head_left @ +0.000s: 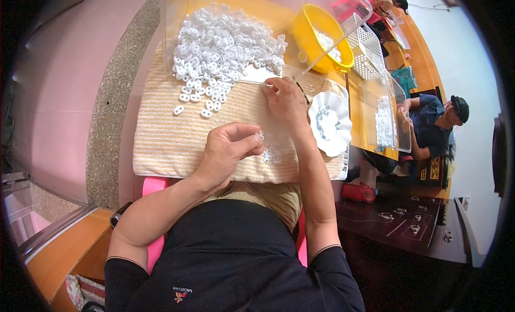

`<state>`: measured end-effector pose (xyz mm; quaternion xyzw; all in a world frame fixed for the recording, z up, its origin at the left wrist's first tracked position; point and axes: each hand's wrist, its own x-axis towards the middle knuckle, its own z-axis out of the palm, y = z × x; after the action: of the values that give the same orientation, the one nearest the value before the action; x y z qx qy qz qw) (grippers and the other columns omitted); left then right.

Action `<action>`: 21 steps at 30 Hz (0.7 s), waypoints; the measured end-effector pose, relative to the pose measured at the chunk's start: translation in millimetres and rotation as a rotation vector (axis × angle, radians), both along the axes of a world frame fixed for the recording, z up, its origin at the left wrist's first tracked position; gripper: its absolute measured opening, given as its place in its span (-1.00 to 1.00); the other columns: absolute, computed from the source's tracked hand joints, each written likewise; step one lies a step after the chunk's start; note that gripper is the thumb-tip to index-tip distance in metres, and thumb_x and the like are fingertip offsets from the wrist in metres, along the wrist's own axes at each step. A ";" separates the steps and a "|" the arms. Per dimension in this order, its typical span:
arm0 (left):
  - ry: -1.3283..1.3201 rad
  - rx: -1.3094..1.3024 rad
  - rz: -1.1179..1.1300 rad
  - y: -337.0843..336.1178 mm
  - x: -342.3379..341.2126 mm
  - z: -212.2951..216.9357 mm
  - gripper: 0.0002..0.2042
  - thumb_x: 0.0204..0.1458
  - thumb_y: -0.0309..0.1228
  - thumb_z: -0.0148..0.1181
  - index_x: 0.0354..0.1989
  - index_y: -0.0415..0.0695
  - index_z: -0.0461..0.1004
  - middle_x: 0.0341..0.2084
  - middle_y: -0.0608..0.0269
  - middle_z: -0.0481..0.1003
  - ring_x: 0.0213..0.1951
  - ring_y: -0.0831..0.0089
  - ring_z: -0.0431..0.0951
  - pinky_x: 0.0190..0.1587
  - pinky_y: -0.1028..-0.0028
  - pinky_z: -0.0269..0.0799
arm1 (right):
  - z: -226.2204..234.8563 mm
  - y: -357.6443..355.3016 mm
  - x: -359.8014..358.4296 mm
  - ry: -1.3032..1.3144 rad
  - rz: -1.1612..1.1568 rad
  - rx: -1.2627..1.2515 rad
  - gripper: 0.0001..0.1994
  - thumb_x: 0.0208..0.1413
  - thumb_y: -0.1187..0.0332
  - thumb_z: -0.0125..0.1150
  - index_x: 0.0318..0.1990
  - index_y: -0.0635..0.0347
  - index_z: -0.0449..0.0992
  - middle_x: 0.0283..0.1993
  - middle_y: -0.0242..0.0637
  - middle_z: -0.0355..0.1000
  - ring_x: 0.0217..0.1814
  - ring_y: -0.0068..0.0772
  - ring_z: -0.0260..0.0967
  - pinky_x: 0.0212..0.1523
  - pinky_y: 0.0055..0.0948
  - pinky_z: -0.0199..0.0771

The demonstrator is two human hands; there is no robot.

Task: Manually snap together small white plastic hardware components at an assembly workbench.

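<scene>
My left hand (228,151) is closed in a pinch, with a small clear-white plastic piece (261,135) between thumb and forefinger. Farther forward, my right hand (288,102) has its fingers pressed together above the towel; something tiny and pale shows at the fingertips, too small to name. Beyond the hands spreads a large heap of white oval two-hole plastic pieces (225,46), several of them loose on the striped towel (166,143). Between my forearms lies a little cluster of small translucent pieces (274,155). A white wavy-edged dish (343,119) with small greyish parts stands right of my right wrist.
A clear plastic bin wall (166,38) borders the heap. Behind stand a yellow basin (306,41) with white pieces and a white perforated basket (366,54). Farther right, another person (434,119) works at a clear bin (405,140).
</scene>
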<state>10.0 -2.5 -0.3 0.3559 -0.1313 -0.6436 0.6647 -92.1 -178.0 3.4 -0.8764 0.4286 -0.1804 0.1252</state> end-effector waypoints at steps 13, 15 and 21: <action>0.014 0.002 0.014 1.1 2.3 2.1 -0.85 0.05 -0.55 0.23 -0.20 -0.26 0.49 -0.41 0.20 0.55 -0.38 0.50 0.57 -0.22 0.50 0.57 | 13.0 -5.7 13.0 0.056 0.132 0.022 -0.91 -0.01 0.43 0.12 -0.36 0.23 0.51 -0.27 -0.08 0.46 -0.23 0.03 0.43 -0.19 -0.13 0.42; 0.017 0.003 0.017 0.9 2.1 2.5 -0.85 0.05 -0.55 0.23 -0.20 -0.27 0.49 -0.41 0.20 0.55 -0.38 0.50 0.57 -0.21 0.50 0.57 | 14.5 -10.8 15.5 0.064 0.117 0.032 -0.90 -0.01 0.43 0.13 -0.35 0.24 0.51 -0.27 -0.05 0.46 -0.22 0.04 0.43 -0.20 -0.12 0.42; 0.031 0.002 0.026 0.9 3.0 2.2 -0.85 0.06 -0.55 0.22 -0.20 -0.27 0.49 -0.40 0.20 0.55 -0.37 0.49 0.58 -0.21 0.50 0.57 | 14.4 -24.1 33.1 0.010 0.135 -0.253 -0.82 0.02 0.41 0.14 -0.23 0.22 0.55 -0.18 -0.10 0.48 -0.18 -0.03 0.47 -0.14 -0.16 0.43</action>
<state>13.0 -1.6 1.9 0.3482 -0.1157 -0.6406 0.6745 -59.0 -202.0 17.7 -0.9130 0.3429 -0.2196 0.0235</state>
